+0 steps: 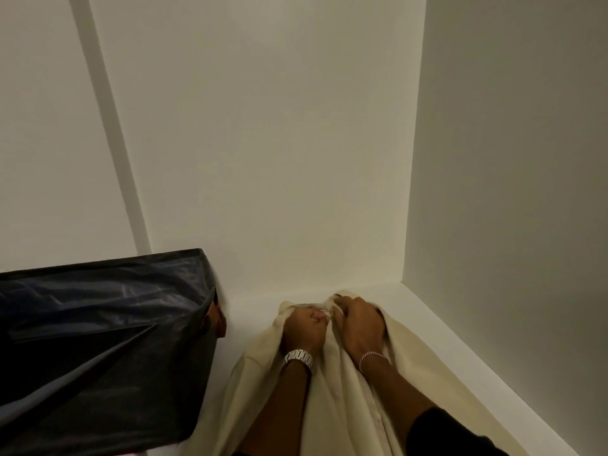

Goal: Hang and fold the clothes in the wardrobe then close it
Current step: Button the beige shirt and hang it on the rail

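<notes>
Fingers of left hand (304, 324) and right hand (360, 320) clutch cream shirt (332, 390).

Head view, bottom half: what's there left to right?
Dark storage box → left hand gripping the cream shirt → right hand also gripping it → white side wall.

Left wrist: silver link watch (298, 358). Right wrist: thin beaded bracelet (373, 355). Right forearm: black sleeve (441, 432). Both hands bare.
</notes>
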